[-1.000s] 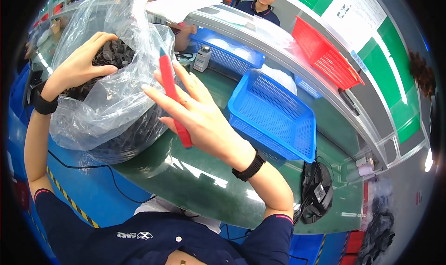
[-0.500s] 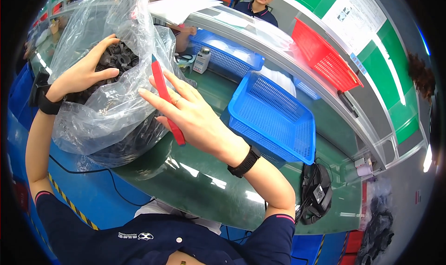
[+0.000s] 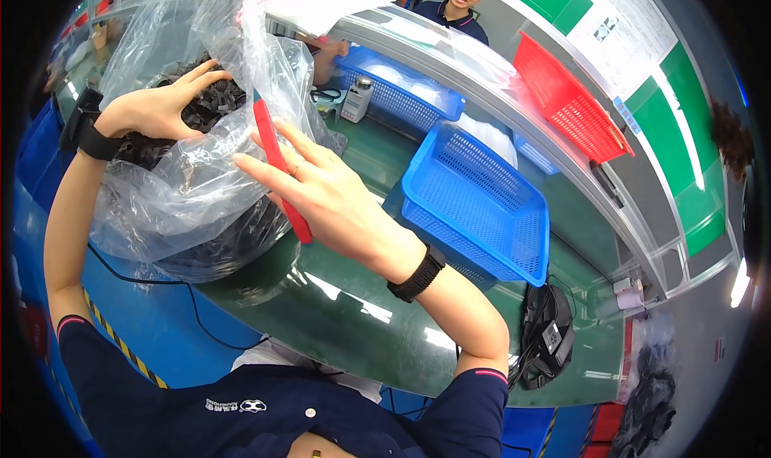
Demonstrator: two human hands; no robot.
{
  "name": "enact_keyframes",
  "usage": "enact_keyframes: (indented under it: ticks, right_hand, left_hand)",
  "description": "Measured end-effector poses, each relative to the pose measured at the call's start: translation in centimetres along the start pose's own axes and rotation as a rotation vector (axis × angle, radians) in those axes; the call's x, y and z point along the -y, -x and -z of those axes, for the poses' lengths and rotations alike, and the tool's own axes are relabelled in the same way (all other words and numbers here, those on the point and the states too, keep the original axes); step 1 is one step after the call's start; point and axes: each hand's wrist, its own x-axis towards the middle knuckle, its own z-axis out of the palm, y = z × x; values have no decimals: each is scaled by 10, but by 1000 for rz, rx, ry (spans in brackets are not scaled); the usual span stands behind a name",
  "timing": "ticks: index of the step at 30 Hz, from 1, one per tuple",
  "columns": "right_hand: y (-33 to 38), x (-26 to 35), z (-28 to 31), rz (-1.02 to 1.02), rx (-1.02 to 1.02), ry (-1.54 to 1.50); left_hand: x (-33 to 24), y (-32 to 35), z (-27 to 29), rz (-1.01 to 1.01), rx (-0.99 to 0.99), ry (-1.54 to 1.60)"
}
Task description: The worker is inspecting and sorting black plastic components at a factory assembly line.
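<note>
My left hand is at the mouth of a large clear plastic bag, its fingers and thumb spread apart. Dark, curled small parts fill the bag beside and beneath that hand; their kind is unclear. My right hand holds a long, flat red bar-like tool with a dark tip, slanting under the fingers at the bag's right side. The index finger crosses in front of its middle, and the grip underneath is hidden.
On the green table stand a blue perforated basket, a small bottle and a black pouch. A red basket rests on the raised shelf. Another person stands beyond it.
My left hand has shifted right and turned over the bag opening, with its fingers still apart. My right hand and the red tool have moved slightly left and up.
</note>
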Motion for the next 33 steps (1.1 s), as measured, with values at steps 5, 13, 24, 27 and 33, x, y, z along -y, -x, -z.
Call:
enact_keyframes:
  ticks: [5,13,24,27,33]
  right_hand:
    - [3,2,-3,-1,-10,-8]
    - [2,8,2,-16,24,22]
    - [11,19,20,-66,61,78]
    - [13,22,25,-63,88,79]
    - [8,28,28,-129,120,59]
  left_hand:
    - [4,-8,-18,3,-138,-43]
    - [0,-13,-30,13,-255,-123]
    - [4,-17,-25,-17,-190,-105]
    - [2,-21,-31,49,-161,-163]
    - [7,-34,-46,32,-340,-207]
